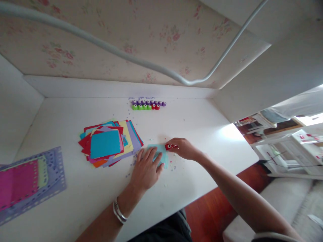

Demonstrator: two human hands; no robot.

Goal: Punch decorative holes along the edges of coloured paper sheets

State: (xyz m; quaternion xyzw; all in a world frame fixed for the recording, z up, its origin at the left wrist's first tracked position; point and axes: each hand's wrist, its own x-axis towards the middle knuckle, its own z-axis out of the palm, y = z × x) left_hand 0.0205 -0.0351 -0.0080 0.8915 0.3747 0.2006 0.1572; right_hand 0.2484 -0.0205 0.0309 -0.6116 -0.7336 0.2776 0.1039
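A small light-blue sheet of paper (164, 162) lies on the white table between my hands. My left hand (147, 168) rests on it with the fingers spread, pressing it down flat. My right hand (184, 148) grips a small red craft punch (168, 146) at the sheet's upper right edge. Part of the punch is covered by my fingers, and whether the paper is inside its slot cannot be seen. Tiny punched-out bits (174, 168) are scattered around the sheet.
A loose pile of coloured paper (104, 144) lies left of my hands. Further left are sheets with punched borders (54, 171). Two rows of purple, green and red punches (145, 107) stand near the back wall. A grey cable (141, 62) hangs across above the table (83, 201).
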